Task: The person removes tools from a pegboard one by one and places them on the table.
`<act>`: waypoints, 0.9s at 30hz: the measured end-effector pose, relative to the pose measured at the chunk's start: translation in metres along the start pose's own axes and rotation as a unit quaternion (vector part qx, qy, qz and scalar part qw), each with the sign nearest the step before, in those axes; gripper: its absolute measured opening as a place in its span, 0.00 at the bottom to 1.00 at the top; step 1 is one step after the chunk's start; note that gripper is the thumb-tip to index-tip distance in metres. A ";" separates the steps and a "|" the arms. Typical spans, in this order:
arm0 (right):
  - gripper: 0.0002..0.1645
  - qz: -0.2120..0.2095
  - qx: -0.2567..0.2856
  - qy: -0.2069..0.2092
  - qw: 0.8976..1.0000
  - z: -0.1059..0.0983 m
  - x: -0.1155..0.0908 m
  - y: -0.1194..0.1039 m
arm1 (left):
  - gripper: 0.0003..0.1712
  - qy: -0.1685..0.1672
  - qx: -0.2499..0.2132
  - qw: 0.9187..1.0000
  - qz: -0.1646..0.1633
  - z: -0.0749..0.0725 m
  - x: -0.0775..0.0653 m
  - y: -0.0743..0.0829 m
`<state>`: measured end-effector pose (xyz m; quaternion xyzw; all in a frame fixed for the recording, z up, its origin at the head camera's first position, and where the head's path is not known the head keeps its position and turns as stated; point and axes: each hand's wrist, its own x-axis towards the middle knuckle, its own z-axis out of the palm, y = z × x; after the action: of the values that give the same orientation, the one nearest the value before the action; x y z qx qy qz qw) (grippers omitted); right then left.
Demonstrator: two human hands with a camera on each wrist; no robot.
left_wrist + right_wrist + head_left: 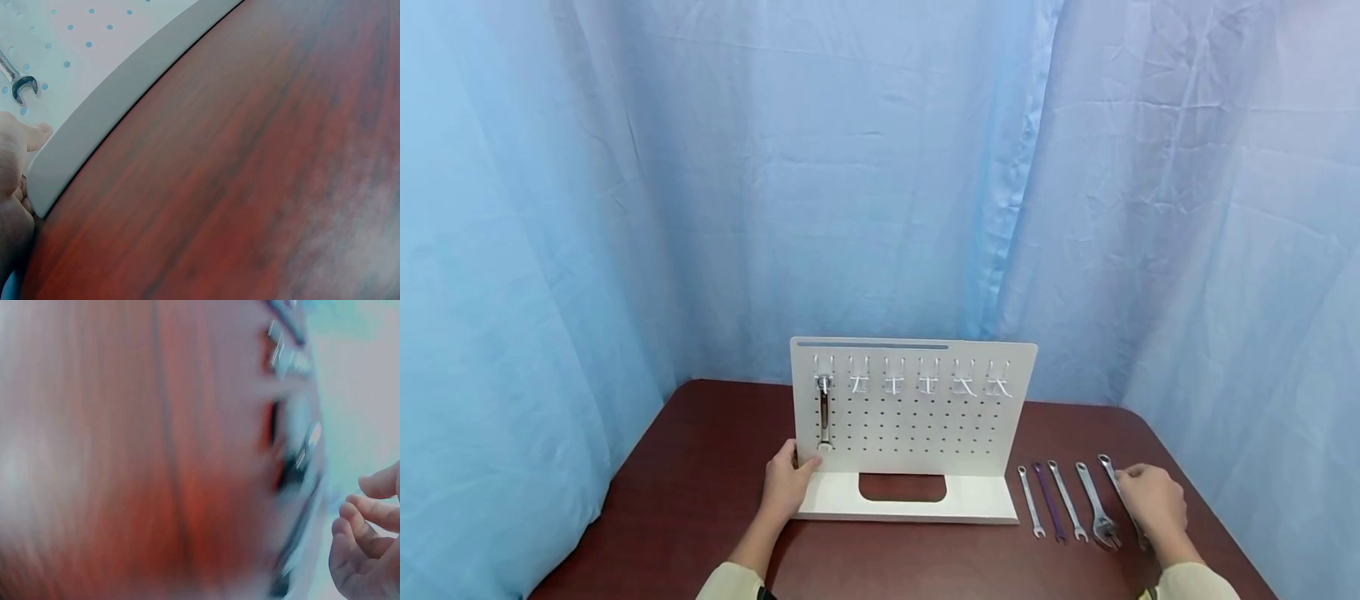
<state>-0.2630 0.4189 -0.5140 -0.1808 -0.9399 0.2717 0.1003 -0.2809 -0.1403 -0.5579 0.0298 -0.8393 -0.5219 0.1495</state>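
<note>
A white pegboard stand (917,454) stands upright on the table. My left hand (787,482) grips its lower left edge, thumb on the front face and fingers behind; the left wrist view shows the thumb (39,134) there too. One wrench (825,417) hangs from the leftmost hook. Over at the right, my right hand (1152,500) is at the rightmost wrench (1108,468), partly covering it. In the right wrist view its bent fingers (369,512) and thumb show a gap with nothing between them.
Several hooks (927,383) line the board's upper part. Between board and right hand lie a small wrench (1031,502), a purple wrench (1049,502), a silver wrench (1068,502) and an adjustable wrench (1095,504). Blue curtains (850,183) surround the dark red table (715,433).
</note>
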 end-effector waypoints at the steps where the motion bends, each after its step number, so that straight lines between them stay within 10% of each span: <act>1: 0.22 -0.019 0.006 0.008 1.000 -0.001 -0.003 -0.009 | 0.14 0.002 0.000 1.000 0.002 0.000 0.000 0.001; 12: 0.13 -0.149 0.138 0.050 0.978 0.002 -0.049 -0.147 | 0.15 0.002 0.009 1.000 0.002 0.000 -0.002 0.002; 17: 0.09 -0.173 0.207 0.008 0.963 0.021 -0.075 -0.192 | 0.15 -0.004 0.002 1.000 -0.003 -0.001 -0.003 0.003; 27: 0.11 -0.290 0.314 -0.152 0.891 0.083 -0.118 -0.267 | 0.13 -0.003 -0.002 1.000 -0.006 -0.002 -0.002 0.003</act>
<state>-0.2552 0.1225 -0.4477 0.1845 -0.8200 0.5356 0.0819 -0.2779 -0.1401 -0.5551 0.0331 -0.8387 -0.5243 0.1437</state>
